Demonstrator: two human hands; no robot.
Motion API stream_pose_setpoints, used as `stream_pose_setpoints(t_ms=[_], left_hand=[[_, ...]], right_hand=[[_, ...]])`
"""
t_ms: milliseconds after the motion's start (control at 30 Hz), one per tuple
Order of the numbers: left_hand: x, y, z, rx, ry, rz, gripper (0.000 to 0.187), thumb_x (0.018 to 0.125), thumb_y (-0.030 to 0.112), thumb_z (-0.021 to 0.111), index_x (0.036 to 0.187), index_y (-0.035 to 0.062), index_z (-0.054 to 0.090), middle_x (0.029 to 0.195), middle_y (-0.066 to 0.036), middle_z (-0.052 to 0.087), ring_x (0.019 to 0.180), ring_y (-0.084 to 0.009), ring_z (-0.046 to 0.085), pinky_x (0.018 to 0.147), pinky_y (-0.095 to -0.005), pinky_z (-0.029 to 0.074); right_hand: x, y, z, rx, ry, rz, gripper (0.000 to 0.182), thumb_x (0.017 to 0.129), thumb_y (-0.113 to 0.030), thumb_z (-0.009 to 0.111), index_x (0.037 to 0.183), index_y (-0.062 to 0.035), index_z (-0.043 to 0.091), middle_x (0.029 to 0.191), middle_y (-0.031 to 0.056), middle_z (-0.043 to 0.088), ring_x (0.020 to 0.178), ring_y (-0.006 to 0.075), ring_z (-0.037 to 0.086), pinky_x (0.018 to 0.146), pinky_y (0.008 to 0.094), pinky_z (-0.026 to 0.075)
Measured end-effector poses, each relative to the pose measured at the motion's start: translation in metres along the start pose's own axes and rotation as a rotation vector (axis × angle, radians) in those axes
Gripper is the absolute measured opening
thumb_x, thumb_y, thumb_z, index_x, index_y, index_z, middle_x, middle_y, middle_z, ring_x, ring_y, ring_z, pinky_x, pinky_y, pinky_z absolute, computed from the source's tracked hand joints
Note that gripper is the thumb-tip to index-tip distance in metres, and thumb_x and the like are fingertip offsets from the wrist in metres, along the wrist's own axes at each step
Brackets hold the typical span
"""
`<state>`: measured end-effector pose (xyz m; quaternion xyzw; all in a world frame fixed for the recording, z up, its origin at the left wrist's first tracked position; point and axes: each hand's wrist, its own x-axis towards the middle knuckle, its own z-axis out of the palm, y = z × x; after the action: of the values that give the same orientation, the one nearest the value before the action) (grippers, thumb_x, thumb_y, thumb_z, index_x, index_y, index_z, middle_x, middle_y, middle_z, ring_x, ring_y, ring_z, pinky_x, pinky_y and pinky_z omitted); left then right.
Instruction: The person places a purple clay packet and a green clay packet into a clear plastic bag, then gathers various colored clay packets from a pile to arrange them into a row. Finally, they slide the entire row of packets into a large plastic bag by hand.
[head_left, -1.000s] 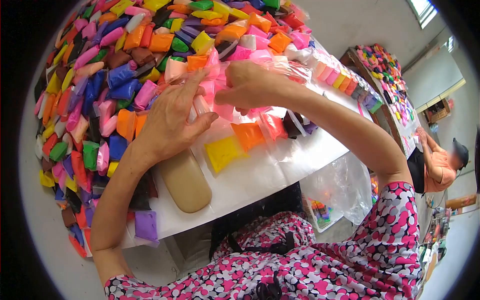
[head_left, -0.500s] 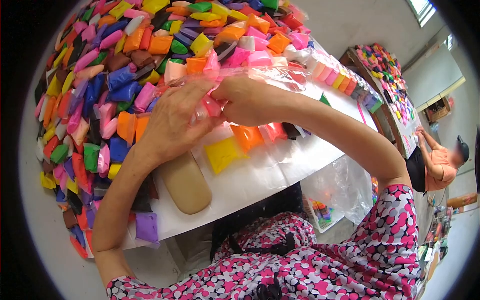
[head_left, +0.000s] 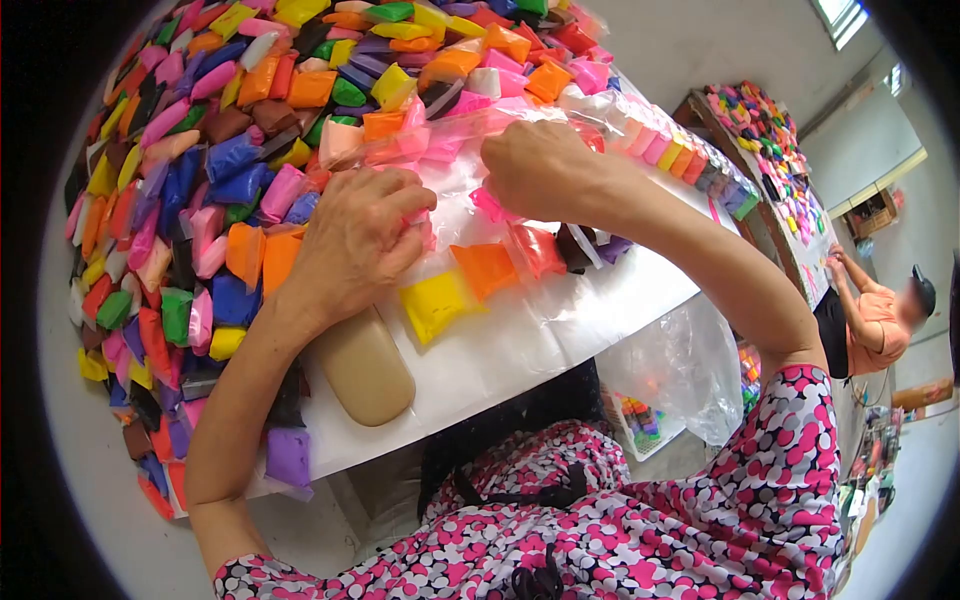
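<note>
My left hand (head_left: pixel 365 235) is closed on a pink packet, its fingers curled at the upper middle of the table. To its right, my right hand (head_left: pixel 535 172) is closed on another pink packet (head_left: pixel 490 206), part of which shows below the fingers. A clear plastic bag (head_left: pixel 460 128) stretches behind and between both hands. Nearer me lie a yellow packet (head_left: pixel 434 308), an orange packet (head_left: pixel 484 270) and a red packet (head_left: pixel 537 250) in a row. The tan oval block (head_left: pixel 364 368) rests below my left hand.
A heap of coloured packets (head_left: pixel 240 185) covers the table's left and back. A row of packed packets (head_left: pixel 690 160) stands at the right. A basket (head_left: pixel 640 425) and clear plastic (head_left: pixel 680 375) are below the edge. Another person (head_left: pixel 875 320) is at a farther table.
My hands have moved apart, the left slightly down and the right up and to the right. Pink packets now show separately at each hand.
</note>
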<state>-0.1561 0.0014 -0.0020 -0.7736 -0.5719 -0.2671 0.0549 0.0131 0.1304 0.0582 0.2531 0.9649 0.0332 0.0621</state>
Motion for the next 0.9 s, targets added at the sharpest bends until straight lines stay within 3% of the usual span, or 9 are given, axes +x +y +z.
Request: stream_pose_setpoints(t_ms=[100,200,400,600,900], left_hand=[[-0.001,0.000,0.001,-0.006,0.005,-0.002,0.026,0.076,0.011,0.059,0.101,0.0050,0.063,0.114,-0.012,0.062,0.112,-0.0311,0.056,0.100,-0.0431,0.040],[-0.001,0.000,0.001,-0.014,-0.002,-0.005,0.026,0.076,0.011,0.059,0.102,0.0054,0.063,0.114,-0.012,0.062,0.112,-0.0310,0.056,0.100,-0.0431,0.040],[-0.002,-0.001,0.002,-0.016,-0.005,-0.013,0.026,0.078,0.011,0.060,0.103,0.0057,0.063,0.115,-0.012,0.062,0.111,-0.0306,0.056,0.099,-0.0427,0.040],[-0.002,0.000,0.002,-0.018,-0.001,-0.013,0.026,0.078,0.011,0.060,0.103,0.0055,0.063,0.115,-0.013,0.062,0.111,-0.0303,0.056,0.099,-0.0423,0.039],[-0.002,-0.001,0.002,-0.028,0.011,-0.010,0.022,0.080,0.014,0.061,0.101,0.0049,0.063,0.113,-0.012,0.062,0.110,-0.0301,0.057,0.099,-0.0425,0.039]], right_hand=[[0.011,0.003,0.006,-0.066,-0.099,0.025,0.024,0.079,-0.018,0.062,0.097,-0.0038,0.070,0.097,0.0162,0.070,0.094,0.0306,0.069,0.076,0.0421,0.054],[0.011,0.011,0.006,-0.010,-0.074,-0.034,0.033,0.079,-0.031,0.067,0.092,-0.0003,0.067,0.092,0.0182,0.069,0.091,0.0359,0.066,0.076,0.0476,0.049],[0.019,0.015,0.015,-0.003,-0.166,-0.058,0.052,0.073,-0.046,0.077,0.104,-0.0051,0.067,0.101,0.0144,0.068,0.099,0.0310,0.064,0.081,0.0438,0.048],[0.016,0.008,0.006,0.043,-0.195,0.010,0.059,0.073,-0.050,0.076,0.109,-0.0036,0.066,0.101,0.0139,0.067,0.101,0.0306,0.062,0.085,0.0397,0.048],[0.022,0.018,0.014,0.105,-0.249,-0.005,0.058,0.080,-0.046,0.071,0.120,-0.0043,0.061,0.117,0.0170,0.064,0.113,0.0323,0.059,0.095,0.0423,0.046]])
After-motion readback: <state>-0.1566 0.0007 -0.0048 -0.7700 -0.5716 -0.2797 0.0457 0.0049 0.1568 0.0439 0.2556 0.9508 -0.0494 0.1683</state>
